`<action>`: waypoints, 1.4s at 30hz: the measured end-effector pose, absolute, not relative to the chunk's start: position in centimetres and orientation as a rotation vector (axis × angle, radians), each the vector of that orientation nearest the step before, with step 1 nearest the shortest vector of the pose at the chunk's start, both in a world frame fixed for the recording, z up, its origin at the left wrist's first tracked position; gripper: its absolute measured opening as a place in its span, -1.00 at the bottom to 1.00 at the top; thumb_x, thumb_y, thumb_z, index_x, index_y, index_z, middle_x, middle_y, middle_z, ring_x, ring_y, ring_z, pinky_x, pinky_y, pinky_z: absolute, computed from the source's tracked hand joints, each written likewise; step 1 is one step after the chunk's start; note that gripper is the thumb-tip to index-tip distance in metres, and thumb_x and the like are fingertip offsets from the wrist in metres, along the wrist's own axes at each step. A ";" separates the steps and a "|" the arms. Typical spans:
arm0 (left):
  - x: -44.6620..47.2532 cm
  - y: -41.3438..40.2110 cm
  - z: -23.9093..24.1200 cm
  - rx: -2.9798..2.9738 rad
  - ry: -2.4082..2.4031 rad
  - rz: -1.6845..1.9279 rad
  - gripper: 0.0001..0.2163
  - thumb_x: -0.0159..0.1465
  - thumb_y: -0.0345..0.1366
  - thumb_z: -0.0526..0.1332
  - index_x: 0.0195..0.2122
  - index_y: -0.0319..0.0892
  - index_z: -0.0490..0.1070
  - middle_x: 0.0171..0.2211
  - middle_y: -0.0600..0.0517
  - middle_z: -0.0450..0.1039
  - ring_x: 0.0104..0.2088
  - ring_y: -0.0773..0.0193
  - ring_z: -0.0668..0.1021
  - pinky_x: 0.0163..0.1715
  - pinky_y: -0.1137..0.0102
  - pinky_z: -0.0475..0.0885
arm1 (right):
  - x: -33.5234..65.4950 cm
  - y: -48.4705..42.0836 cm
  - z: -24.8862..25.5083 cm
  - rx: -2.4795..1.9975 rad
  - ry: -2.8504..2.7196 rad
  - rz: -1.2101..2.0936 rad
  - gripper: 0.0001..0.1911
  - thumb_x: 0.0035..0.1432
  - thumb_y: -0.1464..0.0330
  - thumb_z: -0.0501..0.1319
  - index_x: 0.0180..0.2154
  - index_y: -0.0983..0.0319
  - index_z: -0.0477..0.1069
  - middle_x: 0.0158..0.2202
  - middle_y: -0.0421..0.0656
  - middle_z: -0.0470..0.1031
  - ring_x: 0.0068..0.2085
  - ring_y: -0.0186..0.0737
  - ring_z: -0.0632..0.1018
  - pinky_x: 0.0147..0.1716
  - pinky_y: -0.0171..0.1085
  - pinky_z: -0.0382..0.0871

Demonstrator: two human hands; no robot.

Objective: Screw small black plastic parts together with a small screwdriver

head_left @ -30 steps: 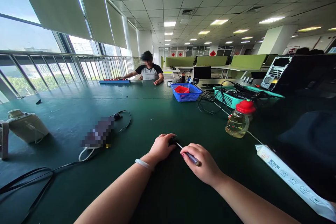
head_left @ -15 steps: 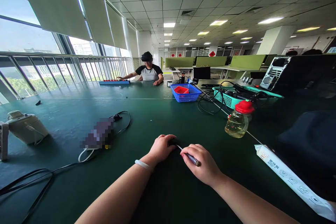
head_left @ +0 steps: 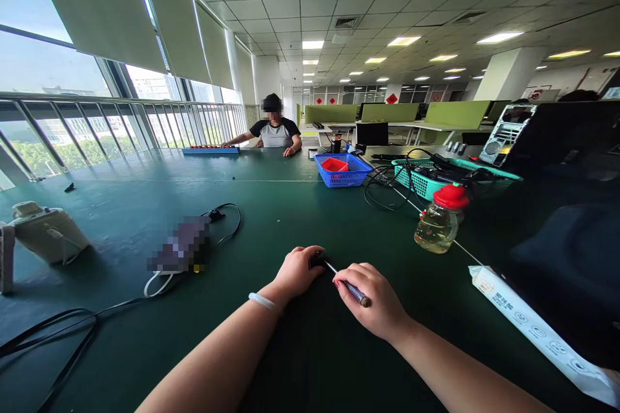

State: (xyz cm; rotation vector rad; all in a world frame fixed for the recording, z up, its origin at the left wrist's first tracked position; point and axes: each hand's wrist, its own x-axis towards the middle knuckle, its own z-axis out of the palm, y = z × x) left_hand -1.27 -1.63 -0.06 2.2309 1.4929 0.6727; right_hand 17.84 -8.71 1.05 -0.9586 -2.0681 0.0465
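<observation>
My left hand (head_left: 296, 272) is closed around a small black object (head_left: 318, 259) low over the dark green table (head_left: 271, 206). Most of that object is hidden under my fingers, so its kind does not show. In my right hand (head_left: 376, 303) is a screwdriver (head_left: 357, 293) with a dark handle and a thin metal shaft. Its shaft points left and away from me, and the tip end meets the black object at my left fingers. Whether the tip sits in a screw is too small to tell. A white bracelet (head_left: 261, 301) circles my left wrist.
Left are a purplish blurred item (head_left: 184, 245) with cables and a pale jug (head_left: 51, 232). Right stand a red-lidded bottle (head_left: 438, 226) and a white packet (head_left: 537, 332). Beyond are a blue basket (head_left: 346, 177), a teal basket (head_left: 421, 186) and a seated person (head_left: 276, 132).
My left hand has tilted slightly, and more of the black object shows between its fingers. The screwdriver and my right hand hold nearly the same place.
</observation>
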 end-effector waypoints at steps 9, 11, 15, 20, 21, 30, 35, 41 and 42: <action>-1.2 -1.8 0.4 2.256 1.468 0.649 -0.63 0.19 -0.31 0.28 0.05 -0.06 0.50 -0.06 -0.02 0.57 0.01 0.10 0.53 0.09 0.25 0.42 | 18.1 -8.9 1.3 -0.898 -2.102 0.043 -0.85 0.25 0.48 0.14 -0.31 0.17 0.44 -0.42 -0.20 0.51 -0.37 -0.23 0.47 -0.28 -0.24 0.33; -1.2 -1.8 0.4 2.252 1.477 0.643 -0.62 0.19 -0.31 0.28 0.06 -0.06 0.50 -0.05 -0.03 0.57 0.01 0.10 0.54 0.09 0.25 0.42 | 18.0 -8.9 1.3 -0.878 -2.140 0.049 -0.86 0.25 0.48 0.15 -0.32 0.17 0.43 -0.43 -0.20 0.51 -0.37 -0.23 0.47 -0.28 -0.24 0.32; -1.2 -1.8 0.4 2.268 1.479 0.638 -0.62 0.18 -0.33 0.28 0.06 -0.05 0.50 -0.04 -0.03 0.57 0.04 0.09 0.53 0.11 0.24 0.40 | 17.9 -8.9 1.2 -0.884 -2.202 0.009 -0.87 0.26 0.47 0.15 -0.33 0.18 0.44 -0.43 -0.20 0.50 -0.39 -0.24 0.45 -0.26 -0.23 0.30; -1.1 -1.7 0.3 2.269 1.478 0.638 -0.61 0.19 -0.30 0.29 0.08 -0.07 0.49 -0.03 -0.03 0.57 0.04 0.10 0.53 0.12 0.25 0.40 | 18.0 -8.9 1.2 -0.869 -2.209 -0.047 -0.87 0.26 0.47 0.14 -0.31 0.19 0.44 -0.42 -0.20 0.50 -0.39 -0.26 0.45 -0.22 -0.22 0.29; -1.1 -1.7 0.3 2.268 1.480 0.638 -0.61 0.20 -0.30 0.29 0.08 -0.06 0.49 -0.03 -0.03 0.57 0.04 0.10 0.52 0.12 0.25 0.40 | 18.0 -8.9 1.3 -0.878 -2.211 -0.057 -0.87 0.26 0.47 0.15 -0.31 0.19 0.44 -0.42 -0.20 0.50 -0.39 -0.25 0.45 -0.22 -0.22 0.29; -1.1 -1.2 -0.2 2.285 1.449 0.669 -0.62 0.19 -0.32 0.29 0.05 -0.05 0.50 -0.02 -0.01 0.58 0.04 0.11 0.53 0.11 0.25 0.41 | 18.1 -8.8 1.3 -0.937 -2.272 -0.097 -0.86 0.26 0.46 0.15 -0.33 0.18 0.45 -0.43 -0.19 0.49 -0.38 -0.24 0.46 -0.21 -0.21 0.30; -1.1 -1.3 -0.1 2.282 1.463 0.652 -0.60 0.19 -0.30 0.29 0.08 -0.05 0.48 -0.03 -0.01 0.58 0.04 0.10 0.53 0.09 0.27 0.42 | 18.2 -8.6 1.4 -0.904 -2.252 -0.122 -0.83 0.28 0.45 0.11 -0.33 0.19 0.44 -0.43 -0.18 0.48 -0.38 -0.23 0.45 -0.20 -0.20 0.29; -1.0 -1.4 0.0 2.287 1.470 0.673 -0.58 0.19 -0.30 0.29 0.10 -0.07 0.47 -0.03 -0.04 0.58 0.04 0.10 0.53 0.08 0.26 0.42 | 18.0 -8.6 1.2 -0.891 -2.334 -0.176 -0.82 0.29 0.45 0.11 -0.33 0.20 0.46 -0.44 -0.18 0.45 -0.39 -0.24 0.41 -0.23 -0.22 0.27; -1.0 -1.5 0.0 2.286 1.471 0.672 -0.59 0.19 -0.31 0.29 0.10 -0.07 0.47 -0.03 -0.03 0.58 0.03 0.10 0.53 0.08 0.26 0.42 | 18.0 -8.6 1.2 -0.890 -2.335 -0.178 -0.82 0.29 0.45 0.11 -0.34 0.20 0.46 -0.44 -0.18 0.45 -0.39 -0.24 0.41 -0.23 -0.22 0.27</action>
